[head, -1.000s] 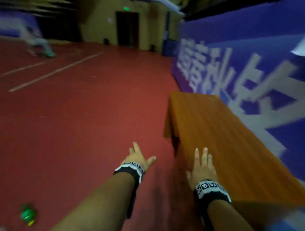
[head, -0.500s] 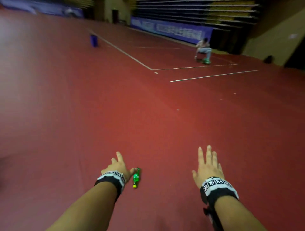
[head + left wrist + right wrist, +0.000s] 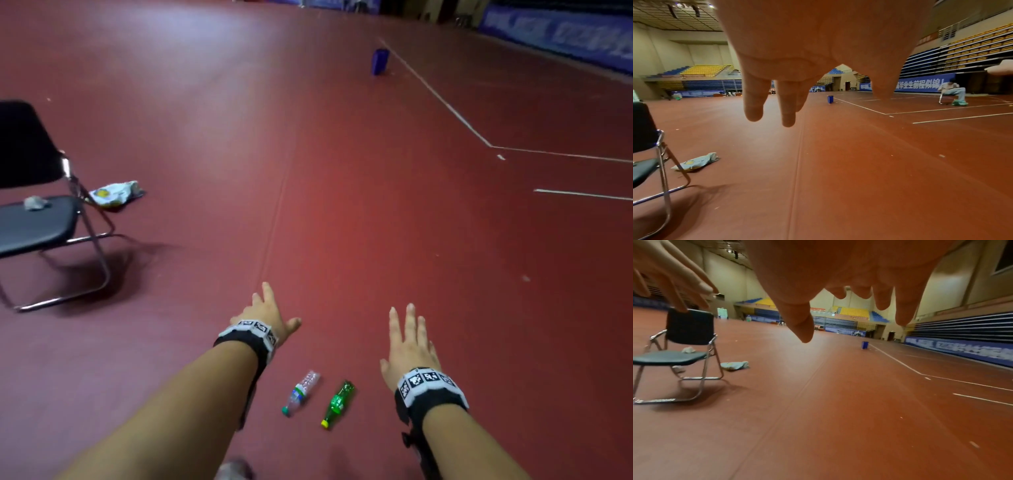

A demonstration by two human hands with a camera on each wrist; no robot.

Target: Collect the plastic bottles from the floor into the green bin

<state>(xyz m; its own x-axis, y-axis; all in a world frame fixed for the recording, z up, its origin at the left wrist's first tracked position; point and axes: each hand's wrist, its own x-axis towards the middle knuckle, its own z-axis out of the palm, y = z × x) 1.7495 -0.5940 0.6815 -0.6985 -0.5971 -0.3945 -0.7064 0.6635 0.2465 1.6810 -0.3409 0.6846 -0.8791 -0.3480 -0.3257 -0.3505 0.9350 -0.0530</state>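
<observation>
Two plastic bottles lie on the red floor between my forearms in the head view: a clear bottle [image 3: 300, 393] with a green cap and, to its right, a green bottle [image 3: 338, 403] with a yellow cap. My left hand [image 3: 266, 313] hovers beyond them with fingers spread, holding nothing. My right hand [image 3: 407, 337] is stretched out flat and empty, to the right of the bottles. Both wrist views show straight fingers [image 3: 786, 104] over bare floor. No green bin shows in any view.
A black folding chair [image 3: 32, 219] stands at the left with crumpled paper [image 3: 35, 202] on its seat. A snack bag [image 3: 114, 194] lies on the floor behind it. A blue bin [image 3: 379, 61] stands far off by the white court lines. A seated person [image 3: 951, 91] is at the far right.
The head view has swung left from the wooden table and blue banner to the open floor. The chair and the clear bottle have come into view. Both hands stay open.
</observation>
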